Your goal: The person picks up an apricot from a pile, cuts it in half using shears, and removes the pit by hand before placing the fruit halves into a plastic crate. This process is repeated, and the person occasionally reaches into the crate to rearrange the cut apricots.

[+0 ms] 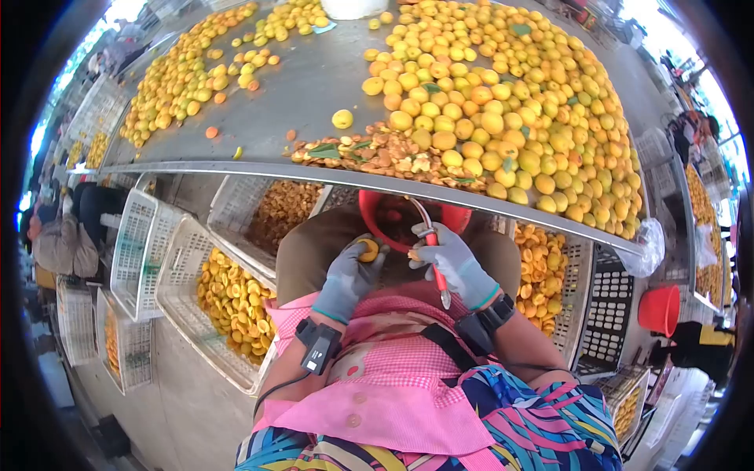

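My left hand (352,273), in a grey glove, is closed around a yellow-orange apricot (367,250) in front of my lap. To its right, my gloved right hand (457,265) grips a red-handled tool (433,253) with a curved metal end pointing up toward the table edge. A small orange-brown bit shows by the right thumb. Just beyond both hands, between my knees, stands a red bucket (369,213) with dark contents. A crate of apricot halves (236,302) sits left of my legs, and more halves (540,275) fill a crate on the right.
A metal table (314,86) spans the front, heaped with whole apricots (503,102) and a strip of pits (377,153) along its near edge. White crates (141,251) stand at left. A black crate (606,302) and another red bucket (659,309) are at right. Other people work at both sides.
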The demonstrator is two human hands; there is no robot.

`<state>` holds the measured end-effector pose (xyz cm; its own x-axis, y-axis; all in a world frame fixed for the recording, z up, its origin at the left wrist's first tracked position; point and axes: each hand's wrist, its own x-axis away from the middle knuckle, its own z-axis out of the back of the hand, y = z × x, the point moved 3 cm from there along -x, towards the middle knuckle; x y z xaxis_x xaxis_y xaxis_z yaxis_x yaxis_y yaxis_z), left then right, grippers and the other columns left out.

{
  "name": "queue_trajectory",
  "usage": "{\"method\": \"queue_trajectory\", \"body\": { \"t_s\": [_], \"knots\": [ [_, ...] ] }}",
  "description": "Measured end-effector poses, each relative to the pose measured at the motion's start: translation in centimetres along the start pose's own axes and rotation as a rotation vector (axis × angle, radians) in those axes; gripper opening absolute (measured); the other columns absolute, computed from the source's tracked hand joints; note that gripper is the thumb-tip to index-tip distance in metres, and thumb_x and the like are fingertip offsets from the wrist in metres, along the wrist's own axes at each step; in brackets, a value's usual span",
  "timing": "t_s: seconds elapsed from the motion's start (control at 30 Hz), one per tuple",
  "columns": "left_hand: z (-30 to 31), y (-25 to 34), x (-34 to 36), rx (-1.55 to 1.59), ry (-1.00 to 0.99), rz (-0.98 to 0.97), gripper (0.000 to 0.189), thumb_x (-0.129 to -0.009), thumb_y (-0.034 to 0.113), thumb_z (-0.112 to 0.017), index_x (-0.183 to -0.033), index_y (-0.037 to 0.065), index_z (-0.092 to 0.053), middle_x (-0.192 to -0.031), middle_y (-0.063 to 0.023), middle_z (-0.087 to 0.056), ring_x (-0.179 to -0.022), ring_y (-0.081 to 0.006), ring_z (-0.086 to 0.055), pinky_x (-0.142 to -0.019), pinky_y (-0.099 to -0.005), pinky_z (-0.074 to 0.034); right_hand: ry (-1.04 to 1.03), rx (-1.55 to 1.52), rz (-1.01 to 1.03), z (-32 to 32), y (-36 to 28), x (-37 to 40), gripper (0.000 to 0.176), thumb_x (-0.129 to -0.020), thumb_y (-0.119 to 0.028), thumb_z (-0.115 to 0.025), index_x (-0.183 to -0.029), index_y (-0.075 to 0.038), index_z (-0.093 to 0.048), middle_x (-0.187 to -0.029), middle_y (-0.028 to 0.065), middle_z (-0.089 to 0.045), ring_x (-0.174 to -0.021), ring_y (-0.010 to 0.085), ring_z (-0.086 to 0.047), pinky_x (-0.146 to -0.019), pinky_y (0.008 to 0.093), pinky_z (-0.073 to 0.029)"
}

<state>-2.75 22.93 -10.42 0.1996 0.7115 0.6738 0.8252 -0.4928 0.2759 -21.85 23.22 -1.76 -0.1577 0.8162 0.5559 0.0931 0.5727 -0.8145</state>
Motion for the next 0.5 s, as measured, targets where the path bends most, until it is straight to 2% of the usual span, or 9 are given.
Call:
{"method": "queue_trajectory", "body": {
  "t_s": [0.2,0.23,0.27,0.3,0.37,0.4,0.43,0.47,0.5],
  "knots": [
    [0.9,0.4,-0.8,0.039,-0.005,0.024,0.025,-0.093,0.008,-0.046,-0.117,0.002,-0.051,-0.107,-0.0141,-0.058,-0.103,-0.0304,-0.059,-0.089,-0.0422,-0.051,-0.065,0.088,0.006,-2.8,-1.4,-0.4,0.045,-0.081,-0.007,-0.064,-0.121,-0.005,-0.045,-0.087,0.0036,-0.057,-0.068,0.0125,-0.062,-0.043,0.0222,-0.043],
    [2.0,0.4,-1.8,0.135,-0.166,0.104,0.024,-0.094,0.009,-0.045,-0.115,0.001,-0.052,-0.109,-0.0143,-0.058,-0.104,-0.0292,-0.058,-0.091,-0.0411,-0.051,-0.133,0.037,0.022,-4.2,-1.9,-0.6,0.047,-0.081,-0.008,-0.064,-0.123,-0.001,-0.044,-0.087,0.0035,-0.058,-0.069,0.0122,-0.062,-0.043,0.0220,-0.044],
    [2.6,0.5,-2.2,0.227,-0.325,0.197,0.023,-0.094,0.010,-0.043,-0.113,0.001,-0.052,-0.111,-0.0145,-0.057,-0.105,-0.0280,-0.057,-0.092,-0.0400,-0.050,-0.209,-0.081,0.250,-6.4,-2.7,-1.8,0.046,-0.082,-0.007,-0.064,-0.124,-0.001,-0.044,-0.084,0.0026,-0.058,-0.067,0.0101,-0.060,-0.045,0.0215,-0.044],
    [2.8,0.5,-2.2,0.208,-0.337,0.233,0.023,-0.094,0.010,-0.043,-0.113,0.001,-0.052,-0.111,-0.0145,-0.057,-0.105,-0.0280,-0.057,-0.092,-0.0400,-0.050,-0.274,-0.190,0.482,-7.9,-3.8,-3.0,0.046,-0.082,-0.007,-0.064,-0.124,-0.001,-0.045,-0.082,0.0017,-0.058,-0.066,0.0081,-0.058,-0.046,0.0209,-0.044],
    [2.3,0.5,-2.5,0.174,-0.409,0.171,0.027,-0.095,0.014,-0.043,-0.117,0.001,-0.052,-0.117,-0.0123,-0.057,-0.110,-0.0254,-0.055,-0.097,-0.0405,-0.046,-0.271,0.063,0.367,-9.2,-10.1,0.4,0.046,-0.083,-0.006,-0.063,-0.125,-0.002,-0.046,-0.078,0.0015,-0.058,-0.066,0.0064,-0.058,-0.052,0.0208,-0.046],
    [1.3,0.4,-1.8,0.158,-0.428,0.203,0.027,-0.095,0.014,-0.043,-0.117,0.001,-0.052,-0.117,-0.0123,-0.057,-0.110,-0.0254,-0.055,-0.097,-0.0405,-0.046,-0.221,0.006,0.433,-9.3,-10.3,0.0,0.045,-0.084,-0.006,-0.062,-0.126,-0.002,-0.046,-0.077,0.0012,-0.058,-0.067,0.0054,-0.058,-0.054,0.0207,-0.046],
    [0.1,1.0,-0.6,0.106,-0.370,0.115,0.029,-0.095,0.014,-0.044,-0.120,0.002,-0.052,-0.118,-0.0113,-0.057,-0.112,-0.0253,-0.055,-0.099,-0.0415,-0.044,-0.176,-0.052,0.504,-9.4,-10.2,-0.9,0.043,-0.085,-0.006,-0.060,-0.126,-0.003,-0.047,-0.076,0.0008,-0.059,-0.067,0.0044,-0.058,-0.056,0.0206,-0.047],
    [-1.0,1.8,0.4,0.055,-0.315,0.024,0.031,-0.094,0.015,-0.046,-0.122,0.002,-0.052,-0.120,-0.0104,-0.058,-0.113,-0.0251,-0.054,-0.101,-0.0424,-0.042,-0.064,0.061,0.509,-9.0,-9.5,-2.1,0.043,-0.085,-0.014,-0.061,-0.124,-0.001,-0.048,-0.079,0.0060,-0.061,-0.069,0.0133,-0.061,-0.060,0.0272,-0.049],
    [-1.7,2.2,1.0,0.039,-0.336,0.048,0.031,-0.094,0.015,-0.046,-0.122,0.002,-0.052,-0.120,-0.0104,-0.058,-0.113,-0.0251,-0.054,-0.101,-0.0424,-0.042,-0.031,0.060,0.524,-8.2,-8.1,-3.1,0.043,-0.085,-0.014,-0.061,-0.124,-0.001,-0.048,-0.079,0.0060,-0.061,-0.069,0.0133,-0.061,-0.060,0.0272,-0.049]
  ]
}}
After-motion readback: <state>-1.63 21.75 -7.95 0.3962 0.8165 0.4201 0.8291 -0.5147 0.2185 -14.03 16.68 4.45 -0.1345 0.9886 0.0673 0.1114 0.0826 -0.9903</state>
